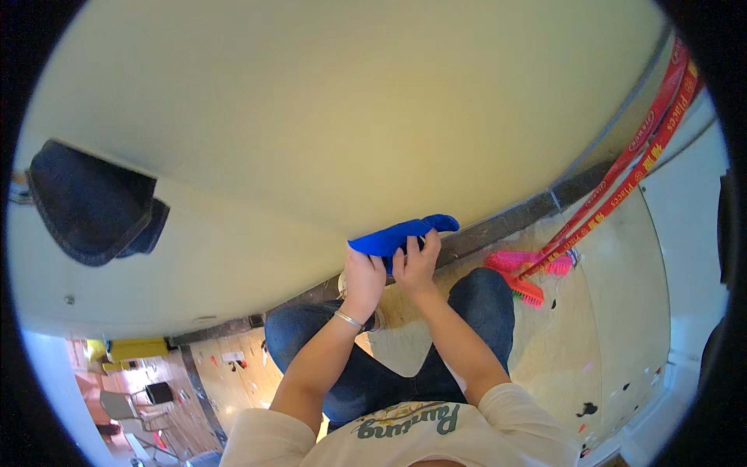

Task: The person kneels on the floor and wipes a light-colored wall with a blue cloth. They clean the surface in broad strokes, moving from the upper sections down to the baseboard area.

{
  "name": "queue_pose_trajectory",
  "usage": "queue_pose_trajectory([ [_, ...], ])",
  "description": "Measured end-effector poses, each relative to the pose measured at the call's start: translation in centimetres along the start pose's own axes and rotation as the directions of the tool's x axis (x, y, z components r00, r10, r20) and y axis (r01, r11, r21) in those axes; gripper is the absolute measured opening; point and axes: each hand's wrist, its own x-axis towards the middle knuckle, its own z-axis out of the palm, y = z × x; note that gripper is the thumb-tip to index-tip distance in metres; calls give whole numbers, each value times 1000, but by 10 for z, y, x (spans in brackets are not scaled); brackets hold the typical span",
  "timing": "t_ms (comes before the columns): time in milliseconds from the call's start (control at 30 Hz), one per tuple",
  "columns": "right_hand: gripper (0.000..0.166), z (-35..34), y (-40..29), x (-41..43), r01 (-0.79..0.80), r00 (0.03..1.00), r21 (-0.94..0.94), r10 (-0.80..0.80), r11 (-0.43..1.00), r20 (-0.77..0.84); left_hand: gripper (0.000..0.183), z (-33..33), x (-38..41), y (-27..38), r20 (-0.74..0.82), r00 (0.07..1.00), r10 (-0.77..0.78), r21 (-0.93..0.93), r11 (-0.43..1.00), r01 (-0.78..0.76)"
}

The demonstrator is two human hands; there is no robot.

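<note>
Low in front of the pale wall (327, 128), a bright blue cloth (388, 236) is bunched between both hands. My left hand (365, 277) grips its lower left part, and a silver bangle circles that wrist. On the cloth's right side, my right hand (417, 265) holds it with bent fingers. The cloth's upper edge lies close to the wall, just above a dark baseboard (508, 219); whether it touches the wall I cannot tell. My knees, in blue jeans (481, 303), are bent on either side of my forearms.
Two brooms with red handles (618, 192) lean at the right, their pink head (513, 260) and red head (528, 292) on the floor. A dark fabric item (93, 201) hangs at the left. Scraps (588, 408) litter the floor. A chair (119, 404) stands beyond, lower left.
</note>
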Motion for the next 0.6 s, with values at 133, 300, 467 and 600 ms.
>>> queue_pose_trajectory([
  [133, 72, 19, 4, -32, -345, 928, -29, 346, 938, 137, 25, 10, -8, -9, 200, 968, -150, 192, 975, 112],
  [300, 83, 13, -22, 19, -379, 921, 208, 390, 902, -16, 28, 5, -7, -13, 192, 980, -47, 5, 999, 47],
  [467, 63, -9, -21, 94, -88, 968, -1, 85, 996, -234, 25, -1, -2, 32, 208, 973, 105, -263, 964, -47],
  [600, 72, 26, 33, 66, -179, 866, 106, 208, 978, -455, 32, 9, -8, 35, 285, 952, 115, -272, 962, -35],
])
